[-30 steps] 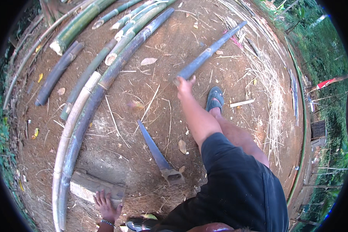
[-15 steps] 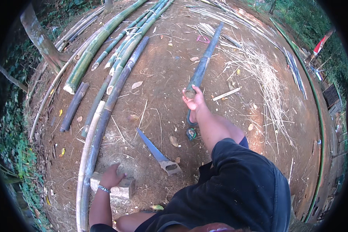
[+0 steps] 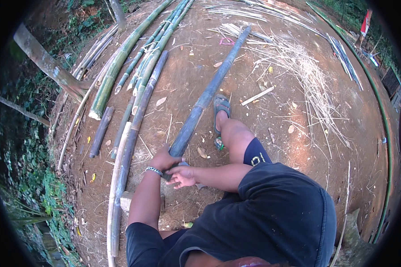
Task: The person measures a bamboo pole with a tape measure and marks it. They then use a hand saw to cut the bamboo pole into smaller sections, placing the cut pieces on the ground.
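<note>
A long dark bamboo pole point(image 3: 205, 95) slants from the far middle of the ground down to my hands. My left hand point(image 3: 164, 159), with a bracelet at its wrist, is closed around the pole's near end. Just below that end is my right hand point(image 3: 182, 176), its fingers apart and holding nothing. The handsaw lies on the ground behind my hands and the pole, almost wholly hidden. Beside my left forearm sits a wooden block point(image 3: 126, 201), partly covered by the arm. A tape measure point(image 3: 218, 143) lies by my sandalled foot point(image 3: 221, 109).
Bamboo poles point(image 3: 128, 164) lie lengthwise to my left, with a short dark piece point(image 3: 101, 132) among them. A thick green bamboo point(image 3: 116, 73) lies farther off. Pale split strips point(image 3: 305, 84) are heaped to the right, near a loose slat point(image 3: 257, 96). A tree trunk point(image 3: 49, 60) leans at far left.
The pole's near end has swung left and toward me. My right hand has let go of it and moved down and left; my left hand has left the wooden block and taken hold of the end.
</note>
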The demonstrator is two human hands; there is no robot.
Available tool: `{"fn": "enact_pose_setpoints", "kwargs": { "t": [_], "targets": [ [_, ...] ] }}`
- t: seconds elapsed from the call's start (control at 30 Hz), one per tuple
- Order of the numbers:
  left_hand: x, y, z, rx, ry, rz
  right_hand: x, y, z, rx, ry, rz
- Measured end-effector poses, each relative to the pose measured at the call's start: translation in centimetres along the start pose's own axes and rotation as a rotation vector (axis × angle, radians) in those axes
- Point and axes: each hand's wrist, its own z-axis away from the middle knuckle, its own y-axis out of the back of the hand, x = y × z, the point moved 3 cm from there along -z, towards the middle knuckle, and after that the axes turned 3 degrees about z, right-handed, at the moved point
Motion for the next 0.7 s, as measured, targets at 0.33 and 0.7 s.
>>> {"fn": "enact_pose_setpoints", "kwargs": {
  "t": [0.33, 0.7],
  "targets": [
    [-9.0, 3.9, 15.5, 0.215, 0.362, -0.481, -1.1, 8.5, -2.5, 0.543, -0.047, 0.453],
    [-15.2, 3.6, 29.1, 0.377, 0.545, -0.463, -11.3, 5.8, -3.8, 0.618, 0.500, -0.581]
  ]
}}
